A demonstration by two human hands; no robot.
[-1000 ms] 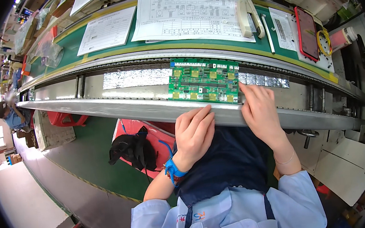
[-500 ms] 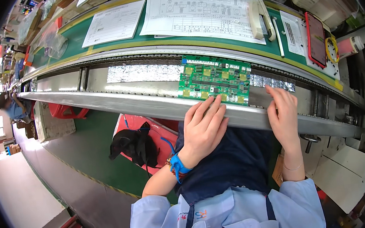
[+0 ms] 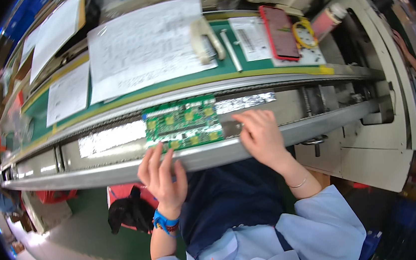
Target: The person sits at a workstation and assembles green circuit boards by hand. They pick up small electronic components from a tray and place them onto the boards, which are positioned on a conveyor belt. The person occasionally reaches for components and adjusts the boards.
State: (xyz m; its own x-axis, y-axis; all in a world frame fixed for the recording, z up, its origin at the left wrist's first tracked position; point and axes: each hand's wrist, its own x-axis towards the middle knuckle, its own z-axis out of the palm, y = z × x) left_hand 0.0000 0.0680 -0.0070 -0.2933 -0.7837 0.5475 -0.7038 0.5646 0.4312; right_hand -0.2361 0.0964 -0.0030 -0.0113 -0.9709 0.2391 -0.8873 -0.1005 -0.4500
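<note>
- Board (image 3: 183, 122): green, populated with parts, lying flat across the conveyor (image 3: 210, 156) between its two rails; taken as the clock centre, 12 o'clock being the bench side.
- Left hand (image 3: 163, 177): at 7 o'clock, over the near rail. Fingers loosely bent and a little spread, thumb apart from them; grips nothing. Fingertips reach the board's near edge; whether they touch it cannot be told.
- Right hand (image 3: 263, 137): at 3 to 4 o'clock, beside the board and apart from it. Fingers half curled, thumb set off below them; nothing seen in its hold. Wrist carries a thin bracelet.
- Foil strips: one (image 3: 99, 139) at 9 o'clock, one (image 3: 248, 102) at 2 o'clock, both within the conveyor.
- Drawing sheet (image 3: 145, 48): 11 to 12 o'clock, on the green bench; print blurred. Smaller sheet (image 3: 68, 96) at 10 o'clock.
- Stapler-like tool (image 3: 201, 40): 12 to 1 o'clock, overlapping the sheet's edge; white stick (image 3: 232, 50) just beside it.
- Phone (image 3: 280, 33): red-edged, 2 o'clock, yellow cable (image 3: 304, 34) next to it.
- Black bag (image 3: 131, 210): 7 to 8 o'clock, on a red stool.
</note>
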